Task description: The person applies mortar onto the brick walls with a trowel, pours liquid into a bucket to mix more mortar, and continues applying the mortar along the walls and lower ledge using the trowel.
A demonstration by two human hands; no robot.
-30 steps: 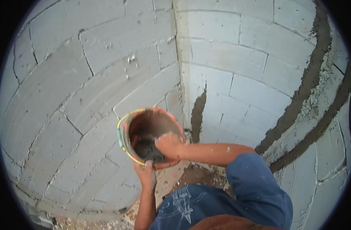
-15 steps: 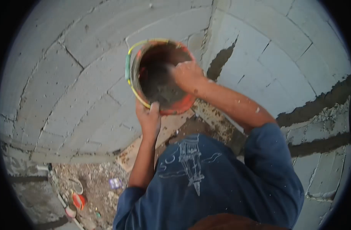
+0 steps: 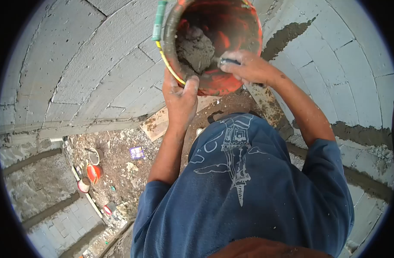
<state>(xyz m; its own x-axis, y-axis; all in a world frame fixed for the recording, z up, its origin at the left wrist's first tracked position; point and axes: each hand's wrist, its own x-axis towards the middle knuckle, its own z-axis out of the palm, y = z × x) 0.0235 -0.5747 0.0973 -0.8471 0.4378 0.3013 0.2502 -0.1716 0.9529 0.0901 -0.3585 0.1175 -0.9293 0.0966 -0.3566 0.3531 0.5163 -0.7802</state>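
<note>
An orange bucket (image 3: 231, 86) with a mortar-smeared inside is tilted with its mouth toward me at the top of the view. My left hand (image 3: 179, 96) grips its lower left rim, thumb over the edge. The yellow wire handle with a green grip (image 3: 159, 21) hangs along the bucket's left side. My right hand (image 3: 248, 66) is closed around the dark handle of a trowel (image 3: 230, 61) at the bucket's mouth. A lump of wet grey mortar (image 3: 198, 49) sits in front of the trowel handle; the blade is hidden.
Grey block walls (image 3: 98, 56) with mortar-filled grooves (image 3: 360, 134) rise on both sides. Below lies a rubble-strewn floor (image 3: 123, 172) with a board (image 3: 156, 124), a purple packet (image 3: 137, 152), an orange container (image 3: 94, 173) and a pipe (image 3: 93, 204).
The bucket and both hands have shifted up and right in view. My right hand has moved toward the lower right of the bucket's mouth, and a mortar lump now shows plainly.
</note>
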